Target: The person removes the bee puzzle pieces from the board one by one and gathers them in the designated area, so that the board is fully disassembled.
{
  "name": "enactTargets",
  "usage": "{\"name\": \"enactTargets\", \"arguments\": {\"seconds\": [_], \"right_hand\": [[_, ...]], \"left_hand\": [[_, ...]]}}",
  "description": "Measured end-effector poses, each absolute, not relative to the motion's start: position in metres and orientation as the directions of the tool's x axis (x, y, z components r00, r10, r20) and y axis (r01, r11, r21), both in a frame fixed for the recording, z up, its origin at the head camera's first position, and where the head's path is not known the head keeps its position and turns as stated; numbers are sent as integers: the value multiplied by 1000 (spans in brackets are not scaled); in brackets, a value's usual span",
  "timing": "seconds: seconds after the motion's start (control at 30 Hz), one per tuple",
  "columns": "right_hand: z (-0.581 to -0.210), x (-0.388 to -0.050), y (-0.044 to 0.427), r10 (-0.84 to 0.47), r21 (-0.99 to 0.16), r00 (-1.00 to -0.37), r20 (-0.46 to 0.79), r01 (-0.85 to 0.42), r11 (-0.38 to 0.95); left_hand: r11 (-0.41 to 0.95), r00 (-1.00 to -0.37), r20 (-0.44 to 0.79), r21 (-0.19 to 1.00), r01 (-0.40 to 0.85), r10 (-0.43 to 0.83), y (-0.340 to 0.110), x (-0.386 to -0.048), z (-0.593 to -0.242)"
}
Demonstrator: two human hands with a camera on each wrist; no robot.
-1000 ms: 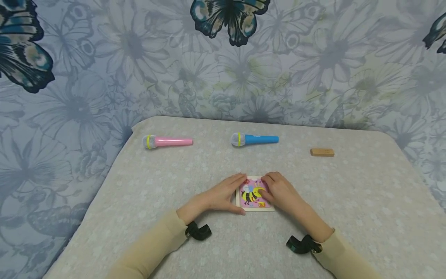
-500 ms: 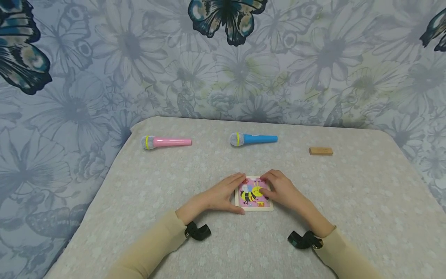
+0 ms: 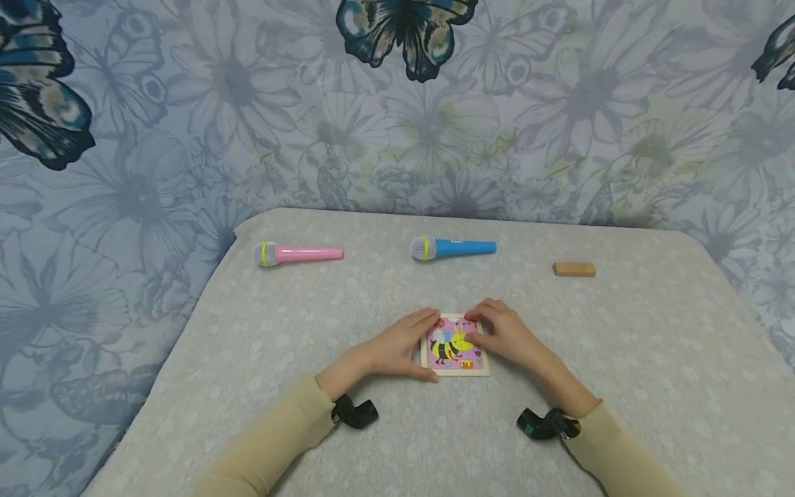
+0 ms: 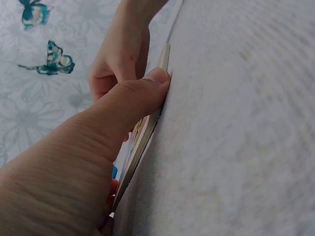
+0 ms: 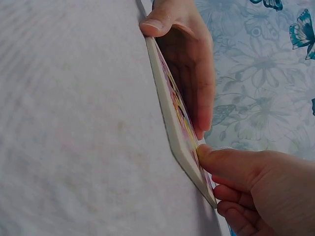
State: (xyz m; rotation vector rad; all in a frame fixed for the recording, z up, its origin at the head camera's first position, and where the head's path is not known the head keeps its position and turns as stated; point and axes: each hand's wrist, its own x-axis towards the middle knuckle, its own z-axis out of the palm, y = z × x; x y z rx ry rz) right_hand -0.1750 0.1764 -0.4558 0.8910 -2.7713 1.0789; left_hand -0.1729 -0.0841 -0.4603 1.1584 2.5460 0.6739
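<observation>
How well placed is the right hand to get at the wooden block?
Probably well: the right hand touches the bee puzzle, but the wooden block lies farther back and to the right, with only tablecloth showing between them; it would likely need to let go first.

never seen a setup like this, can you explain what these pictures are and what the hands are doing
No robot here: these are a person's two bare hands, with a black device near each wrist. The wide picture comes from a head-worn camera looking forward and down; the two close, slanted ones come from cameras on each wrist. On the cloth-covered table lie a pink microphone, a blue microphone, a small wooden block and, nearest the person, a framed bee picture. The left hand spans its left side; the right hand holds its right side, thumb on the printed face, fingers at the far edge.
</observation>
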Motion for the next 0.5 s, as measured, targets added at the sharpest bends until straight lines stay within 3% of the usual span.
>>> {"name": "enactTargets", "arguments": {"seconds": [0.2,0.5], "right_hand": [[-455,-175,176,-487,-636,-847,214,-499,588],[-456,-173,176,-445,-583,-870,211,-478,657]], "left_hand": [[572,-645,-40,507,645,763,-85,-173,-459],[576,-646,-50,510,639,761,-84,-172,-458]]}}
